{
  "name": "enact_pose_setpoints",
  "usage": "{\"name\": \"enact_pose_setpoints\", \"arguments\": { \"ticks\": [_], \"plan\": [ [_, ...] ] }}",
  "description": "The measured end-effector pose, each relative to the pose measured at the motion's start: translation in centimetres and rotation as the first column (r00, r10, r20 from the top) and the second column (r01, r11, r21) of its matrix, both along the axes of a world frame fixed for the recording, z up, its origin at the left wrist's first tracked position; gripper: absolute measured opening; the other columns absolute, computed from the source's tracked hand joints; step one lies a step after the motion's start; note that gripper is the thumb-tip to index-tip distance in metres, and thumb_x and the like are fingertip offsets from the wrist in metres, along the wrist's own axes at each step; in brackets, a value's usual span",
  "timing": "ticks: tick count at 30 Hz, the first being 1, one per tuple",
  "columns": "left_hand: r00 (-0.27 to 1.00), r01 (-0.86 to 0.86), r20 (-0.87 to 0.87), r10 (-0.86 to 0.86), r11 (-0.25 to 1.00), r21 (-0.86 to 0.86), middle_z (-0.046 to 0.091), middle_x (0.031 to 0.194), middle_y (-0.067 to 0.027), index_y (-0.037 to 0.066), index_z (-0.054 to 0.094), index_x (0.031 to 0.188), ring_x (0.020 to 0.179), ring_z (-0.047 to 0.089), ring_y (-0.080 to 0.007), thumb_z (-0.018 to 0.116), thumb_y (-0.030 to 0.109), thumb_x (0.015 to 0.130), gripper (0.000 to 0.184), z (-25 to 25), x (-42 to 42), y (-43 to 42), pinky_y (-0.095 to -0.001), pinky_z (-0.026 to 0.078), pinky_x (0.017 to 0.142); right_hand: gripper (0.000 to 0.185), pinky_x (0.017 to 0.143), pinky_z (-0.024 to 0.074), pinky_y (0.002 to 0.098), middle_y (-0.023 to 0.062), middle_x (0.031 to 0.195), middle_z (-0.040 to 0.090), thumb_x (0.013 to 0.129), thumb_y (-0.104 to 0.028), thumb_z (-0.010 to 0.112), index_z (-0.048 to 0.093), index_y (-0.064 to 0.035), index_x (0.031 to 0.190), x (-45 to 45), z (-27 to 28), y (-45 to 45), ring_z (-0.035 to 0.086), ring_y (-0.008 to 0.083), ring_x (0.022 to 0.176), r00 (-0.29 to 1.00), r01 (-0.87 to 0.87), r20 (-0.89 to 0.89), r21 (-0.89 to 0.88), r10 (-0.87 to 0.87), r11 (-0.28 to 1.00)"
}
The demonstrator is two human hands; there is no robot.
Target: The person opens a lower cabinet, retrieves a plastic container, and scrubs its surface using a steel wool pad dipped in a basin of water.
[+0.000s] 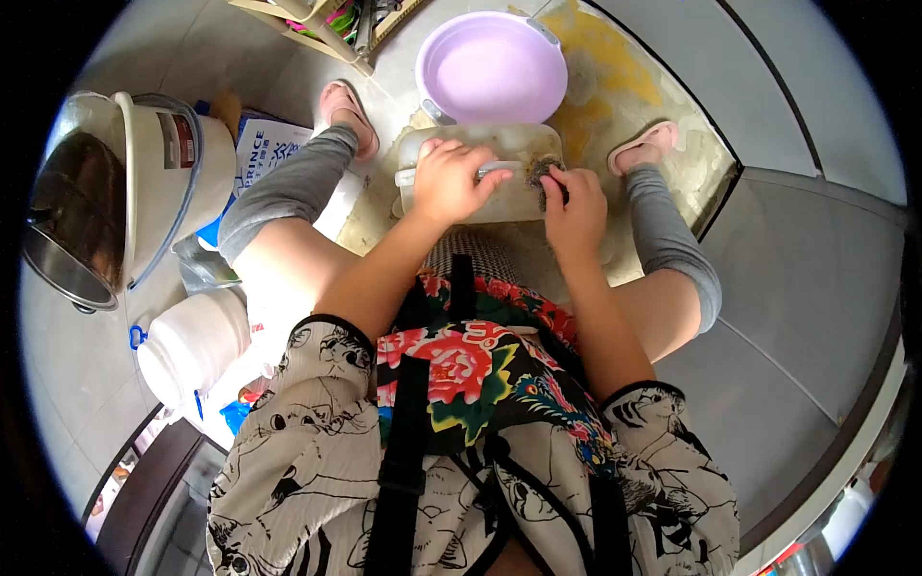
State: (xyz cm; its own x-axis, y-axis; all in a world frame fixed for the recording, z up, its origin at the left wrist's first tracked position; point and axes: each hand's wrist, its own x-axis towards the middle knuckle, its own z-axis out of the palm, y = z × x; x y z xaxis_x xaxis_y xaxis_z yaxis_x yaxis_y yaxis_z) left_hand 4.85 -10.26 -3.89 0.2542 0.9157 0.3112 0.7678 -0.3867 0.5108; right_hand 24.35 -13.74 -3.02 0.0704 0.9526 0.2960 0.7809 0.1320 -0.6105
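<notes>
A translucent plastic container (514,199) lies between my feet, just below a round lilac basin (492,65) with liquid in it. My left hand (455,180) rests on the container's left part, its fingers curled round a pale edge or handle. In my right hand (575,204) is a dark, wiry scouring pad (543,175), pinched by the fingers and pressed to the container's right side. Brownish dirt shows on the container near the pad.
Wet floor with yellow stains (615,60) spreads at the upper right. On the left are a white bucket (182,182), a dark metal pot (82,226), a printed box (269,154) and a white plastic jug (197,346). A beige rack (331,34) stands at the top.
</notes>
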Motion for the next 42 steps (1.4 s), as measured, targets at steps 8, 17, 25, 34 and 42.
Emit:
{"name": "enact_pose_setpoints", "arguments": {
  "ticks": [8,17,25,34,42],
  "plan": [
    [1.000,0.003,0.016,-0.004,1.000,0.022,0.064,0.069,-0.0035,0.015,0.066,0.079,0.073,0.059,-0.0235,0.071,0.045,0.075,0.030,-0.7,0.3,0.1,-0.0391,0.038,0.079,0.014,0.067,0.0477,0.0430,0.0121,0.085,0.062,0.080,-0.021,0.071,0.069,-0.0089,0.086,0.8,-0.6,4.9,0.061,0.0337,0.078,1.000,0.003,0.006,-0.005,-0.003,1.000],
    [1.000,0.014,0.021,-0.015,0.999,0.045,0.062,0.065,-0.0035,0.015,0.065,0.076,0.072,0.059,-0.0239,0.071,0.045,0.076,0.030,-0.9,0.3,0.4,-0.0386,0.038,0.079,0.017,0.075,0.0456,0.0409,0.0097,0.088,0.060,0.082,-0.024,0.070,0.068,-0.0108,0.092,-1.1,0.0,3.6,0.058,0.0326,0.086,1.000,-0.024,0.011,0.008,0.024,1.000],
    [1.000,-0.009,0.016,0.009,1.000,0.003,0.065,0.069,-0.0030,0.016,0.065,0.078,0.074,0.061,-0.0238,0.071,0.044,0.076,0.029,-0.5,0.2,-0.7,-0.0394,0.038,0.079,0.016,0.077,0.0461,0.0406,0.0130,0.091,0.060,0.084,-0.017,0.069,0.065,-0.0038,0.092,-1.1,-1.6,-1.1,0.058,0.0328,0.087,0.945,0.135,-0.300,0.002,-0.128,0.991],
    [1.000,0.011,-0.017,-0.011,1.000,-0.025,0.065,0.070,-0.0032,0.015,0.065,0.078,0.073,0.060,-0.0236,0.071,0.045,0.076,0.030,-0.2,0.2,0.2,-0.0392,0.038,0.079,0.016,0.076,0.0466,0.0402,0.0139,0.092,0.062,0.087,-0.019,0.065,0.067,-0.0043,0.094,1.3,-2.0,5.0,0.060,0.0334,0.084,0.960,0.065,-0.251,-0.215,-0.119,0.975],
    [1.000,0.007,-0.025,-0.007,1.000,-0.015,0.061,0.065,-0.0041,0.015,0.064,0.076,0.072,0.060,-0.0243,0.071,0.044,0.075,0.030,-0.1,0.0,0.0,-0.0382,0.039,0.076,0.025,0.077,0.0467,0.0263,0.0081,0.093,0.065,0.093,-0.020,0.063,0.063,0.0030,0.104,-0.4,-2.8,-0.8,0.059,0.0137,0.083,0.767,0.192,-0.543,-0.313,-0.342,0.930]
  ]
}}
